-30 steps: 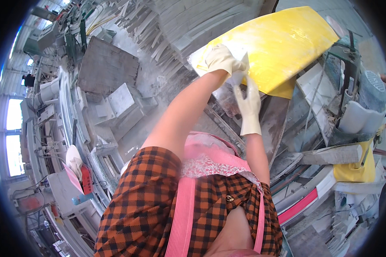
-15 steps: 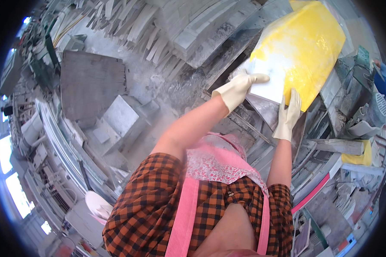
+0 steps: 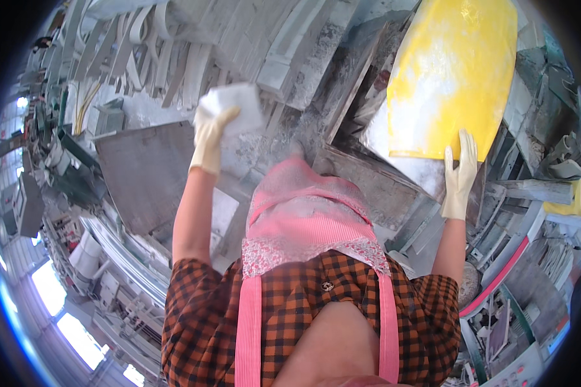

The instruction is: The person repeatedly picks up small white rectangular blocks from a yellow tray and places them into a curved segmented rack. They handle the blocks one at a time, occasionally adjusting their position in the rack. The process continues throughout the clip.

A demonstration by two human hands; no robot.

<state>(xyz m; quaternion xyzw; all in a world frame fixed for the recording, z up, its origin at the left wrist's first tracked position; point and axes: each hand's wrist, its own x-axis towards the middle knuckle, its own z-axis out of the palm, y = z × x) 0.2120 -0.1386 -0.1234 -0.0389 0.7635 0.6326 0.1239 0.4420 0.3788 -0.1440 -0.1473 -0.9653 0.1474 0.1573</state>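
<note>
Away to the left, my left hand (image 3: 209, 140), in a cream rubber glove, grips a flat, roughly square white piece (image 3: 246, 108) by its near-left side. Motion blurs the piece, so its material cannot be told. At the right, my right hand (image 3: 459, 177), gloved alike, rests on the near edge of a yellow plastic sheet (image 3: 455, 84) with its fingers stretched out flat. White powder dusts the sheet's left part. A pale, powdery surface (image 3: 413, 171) shows beneath the sheet's near edge; whatever else the sheet covers is hidden.
A grey board (image 3: 145, 171) stands at the left, below my left hand. Several long pale strips (image 3: 193, 68) are heaped along the far side. Beside the yellow sheet is a dark-edged frame (image 3: 348, 97). A red-edged curved rail (image 3: 497, 280) runs at the right.
My left hand has come off the yellow sheet's corner and swung far left with the white piece. My right hand has moved slightly right and stays at the sheet's near edge.
</note>
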